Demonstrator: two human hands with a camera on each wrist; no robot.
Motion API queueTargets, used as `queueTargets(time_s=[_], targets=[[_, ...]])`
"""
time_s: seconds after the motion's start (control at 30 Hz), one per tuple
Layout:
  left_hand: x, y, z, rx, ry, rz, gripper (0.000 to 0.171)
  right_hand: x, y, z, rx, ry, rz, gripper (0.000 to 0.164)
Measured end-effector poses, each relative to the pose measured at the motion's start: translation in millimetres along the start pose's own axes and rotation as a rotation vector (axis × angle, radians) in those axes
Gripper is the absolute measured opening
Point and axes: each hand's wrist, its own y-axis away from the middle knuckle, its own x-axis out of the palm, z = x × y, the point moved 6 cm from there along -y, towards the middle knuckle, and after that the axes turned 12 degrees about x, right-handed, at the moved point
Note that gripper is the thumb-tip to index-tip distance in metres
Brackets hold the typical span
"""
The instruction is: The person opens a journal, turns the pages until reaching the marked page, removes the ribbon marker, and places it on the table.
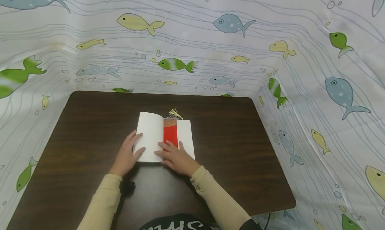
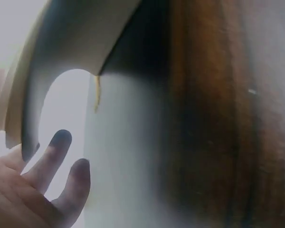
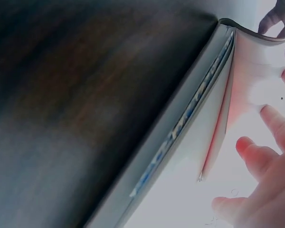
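From right wrist — book's (image 3: 192,142) patterned strip (image 3: 179,126)

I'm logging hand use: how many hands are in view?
2: the left hand at the left edge of the open book, the right hand over its lower middle.

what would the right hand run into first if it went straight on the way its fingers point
Most likely the open book's curved white left page: the right hand points that way across the red strip, and its fingertips overlap the page in the head view, though contact is unclear.
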Motion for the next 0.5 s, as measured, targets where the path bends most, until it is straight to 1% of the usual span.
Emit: queueTargets(time_s=[0.07, 0.13, 0.2, 0.27, 0.33, 0.4, 0.43, 0.5], targets=[[2.0, 1.3, -1.7, 0.038, -0.067, 0.009, 0.055, 0.5, 0.1, -0.6, 0.002, -0.016, -0.002, 0.056], [3.5, 2.6, -2.6, 0.062, -0.105, 0.012, 0.055, 0.9, -0.3, -1.7, 0.005, -0.04, -0.006, 0.055], [4.6, 3.1, -2.9, 0.071, -0.11, 0.014, 0.056, 0.5, -1.4, -3.2, 0.005, -0.047, -0.028, 0.052], [5.9, 3.4, -2.6, 0.072, -0.113, 0.02, 0.059, -2.5, -2.2, -5.3, 0.006, -0.058, -0.075, 0.048], [7.0, 3.7, -1.3, 0.059, -0.118, 0.028, 0.059, -7.9, -3.6, -8.6, 0.019, -0.079, -0.149, 0.043], [7.9, 4.0, 0.1, 0.044, -0.124, 0.033, 0.059, -14.3, -5.0, -14.7, 0.062, -0.1, -0.241, 0.036], [8.2, 4.1, 0.8, 0.039, -0.13, 0.034, 0.059, -17.0, -5.5, -19.2, 0.102, -0.113, -0.282, 0.033], [8.4, 4.0, 2.0, 0.034, -0.141, 0.035, 0.059, -20.4, -6.7, -30.8, 0.217, -0.152, -0.347, 0.028]])
